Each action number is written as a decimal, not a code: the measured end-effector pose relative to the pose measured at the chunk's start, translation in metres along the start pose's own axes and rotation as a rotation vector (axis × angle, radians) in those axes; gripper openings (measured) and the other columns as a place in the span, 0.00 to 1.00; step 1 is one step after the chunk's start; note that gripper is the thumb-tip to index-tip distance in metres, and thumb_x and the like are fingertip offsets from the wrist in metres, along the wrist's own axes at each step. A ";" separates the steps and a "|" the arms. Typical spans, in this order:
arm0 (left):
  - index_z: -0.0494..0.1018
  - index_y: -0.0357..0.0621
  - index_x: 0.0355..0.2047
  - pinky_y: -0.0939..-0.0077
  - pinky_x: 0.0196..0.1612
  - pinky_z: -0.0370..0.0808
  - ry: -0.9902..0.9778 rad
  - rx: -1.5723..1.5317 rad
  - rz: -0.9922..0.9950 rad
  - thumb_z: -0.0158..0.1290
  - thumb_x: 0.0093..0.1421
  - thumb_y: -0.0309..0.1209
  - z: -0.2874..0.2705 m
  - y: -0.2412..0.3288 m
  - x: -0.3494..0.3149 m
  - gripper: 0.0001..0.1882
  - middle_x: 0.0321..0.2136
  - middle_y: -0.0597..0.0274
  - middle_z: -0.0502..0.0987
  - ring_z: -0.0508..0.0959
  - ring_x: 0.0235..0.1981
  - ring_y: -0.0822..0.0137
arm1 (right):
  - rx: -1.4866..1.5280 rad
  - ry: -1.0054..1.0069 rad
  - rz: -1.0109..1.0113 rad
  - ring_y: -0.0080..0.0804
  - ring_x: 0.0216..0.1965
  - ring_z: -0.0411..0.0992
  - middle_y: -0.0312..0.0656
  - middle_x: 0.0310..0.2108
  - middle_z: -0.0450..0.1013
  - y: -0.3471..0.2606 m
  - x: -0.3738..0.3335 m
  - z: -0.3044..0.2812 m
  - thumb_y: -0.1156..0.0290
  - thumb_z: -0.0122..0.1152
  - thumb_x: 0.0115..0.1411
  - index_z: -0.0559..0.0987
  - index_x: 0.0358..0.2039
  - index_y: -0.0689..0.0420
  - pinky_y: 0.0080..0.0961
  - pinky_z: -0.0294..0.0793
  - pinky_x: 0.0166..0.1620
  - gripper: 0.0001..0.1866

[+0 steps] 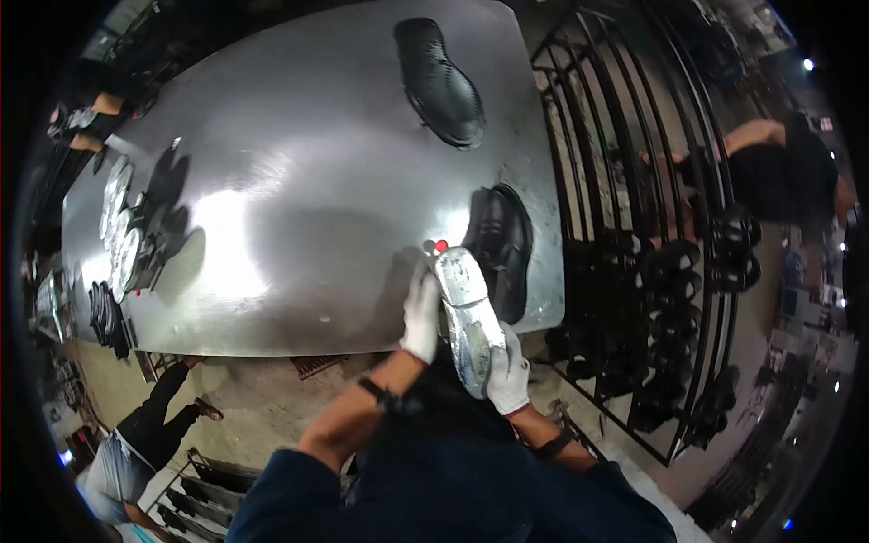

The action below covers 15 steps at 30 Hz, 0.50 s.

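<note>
A silver metal shoe last point(468, 321), shaped like a foot, is held tilted at the table's near edge, its flat side facing up. By its far end is a small red knob point(441, 246). My left hand point(421, 312), in a white glove, is along the left side of the last, partly blurred. My right hand point(509, 373), gloved too, grips its near right side. Just beyond the right hand, a pair of black shoes point(501, 240) rests on the metal table point(299, 281), partly hidden by the last. Farther off lies a black shoe sole point(441, 86).
Several silver lasts point(124, 217) stand at the table's left end, near dark curved pieces point(107, 317). On the right is a black metal rack point(625, 136) with several black shoes point(665, 308). People are at the far left, lower left point(136, 462) and right point(783, 172).
</note>
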State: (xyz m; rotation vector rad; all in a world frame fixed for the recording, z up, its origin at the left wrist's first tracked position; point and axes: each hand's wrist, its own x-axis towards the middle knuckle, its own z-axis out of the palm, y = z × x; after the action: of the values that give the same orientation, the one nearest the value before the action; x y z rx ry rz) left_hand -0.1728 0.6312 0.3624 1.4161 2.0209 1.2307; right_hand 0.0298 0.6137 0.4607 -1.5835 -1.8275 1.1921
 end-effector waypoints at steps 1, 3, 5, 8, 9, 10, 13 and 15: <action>0.61 0.36 0.71 0.65 0.67 0.68 -0.044 -0.519 -0.488 0.54 0.71 0.38 0.000 0.033 -0.008 0.33 0.62 0.47 0.74 0.73 0.64 0.57 | -0.027 0.000 -0.028 0.60 0.53 0.80 0.63 0.52 0.78 0.000 0.009 0.000 0.63 0.49 0.74 0.72 0.65 0.63 0.45 0.78 0.56 0.24; 0.64 0.39 0.67 0.65 0.63 0.72 -0.049 -1.284 -0.990 0.62 0.65 0.32 -0.022 0.076 0.012 0.33 0.56 0.55 0.77 0.77 0.57 0.63 | -0.046 -0.016 -0.164 0.62 0.48 0.81 0.62 0.47 0.80 -0.013 0.042 0.005 0.64 0.48 0.73 0.73 0.64 0.61 0.44 0.82 0.49 0.23; 0.67 0.41 0.62 0.66 0.57 0.77 0.093 -1.464 -0.905 0.61 0.66 0.31 -0.036 0.059 0.041 0.27 0.50 0.60 0.79 0.80 0.50 0.65 | -0.200 -0.223 -0.157 0.62 0.45 0.81 0.60 0.43 0.81 -0.045 0.092 0.012 0.64 0.50 0.73 0.73 0.64 0.61 0.42 0.81 0.51 0.23; 0.68 0.42 0.62 0.66 0.55 0.78 0.467 -1.516 -0.866 0.61 0.67 0.32 -0.047 0.036 0.085 0.26 0.50 0.60 0.78 0.80 0.48 0.64 | -0.189 -0.176 -0.445 0.53 0.53 0.78 0.53 0.53 0.78 -0.042 0.171 0.039 0.64 0.56 0.71 0.74 0.64 0.57 0.40 0.77 0.58 0.23; 0.67 0.43 0.65 0.63 0.58 0.76 0.560 -1.528 -0.769 0.61 0.67 0.35 -0.050 0.014 0.097 0.28 0.53 0.58 0.77 0.79 0.52 0.62 | -0.098 -0.089 -0.550 0.50 0.56 0.77 0.51 0.58 0.76 -0.032 0.201 0.046 0.64 0.58 0.71 0.75 0.64 0.56 0.39 0.75 0.61 0.23; 0.66 0.43 0.66 0.61 0.60 0.74 0.640 -1.504 -0.784 0.60 0.68 0.38 -0.078 -0.009 0.096 0.30 0.55 0.58 0.77 0.77 0.55 0.61 | -0.451 -0.019 -0.654 0.47 0.63 0.72 0.49 0.65 0.70 -0.050 0.225 0.037 0.64 0.60 0.70 0.73 0.66 0.56 0.39 0.70 0.66 0.26; 0.64 0.44 0.69 0.56 0.66 0.71 0.863 -1.522 -0.683 0.57 0.69 0.49 -0.173 -0.045 0.101 0.35 0.59 0.55 0.74 0.74 0.61 0.55 | -0.090 0.153 -0.204 0.49 0.68 0.67 0.54 0.70 0.65 -0.105 0.289 0.022 0.52 0.57 0.73 0.62 0.74 0.60 0.39 0.65 0.69 0.37; 0.63 0.46 0.69 0.50 0.69 0.68 0.976 -1.487 -0.570 0.48 0.69 0.61 -0.239 -0.095 0.089 0.39 0.63 0.53 0.71 0.70 0.66 0.54 | 0.251 0.044 -0.070 0.49 0.66 0.70 0.54 0.70 0.65 -0.116 0.348 0.031 0.48 0.56 0.73 0.61 0.73 0.65 0.39 0.66 0.68 0.40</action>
State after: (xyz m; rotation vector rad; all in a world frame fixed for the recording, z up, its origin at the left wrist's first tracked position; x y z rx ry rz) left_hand -0.4347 0.5959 0.4286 -0.5004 0.9602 2.4230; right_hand -0.1454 0.9367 0.4695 -1.3838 -1.6200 1.2882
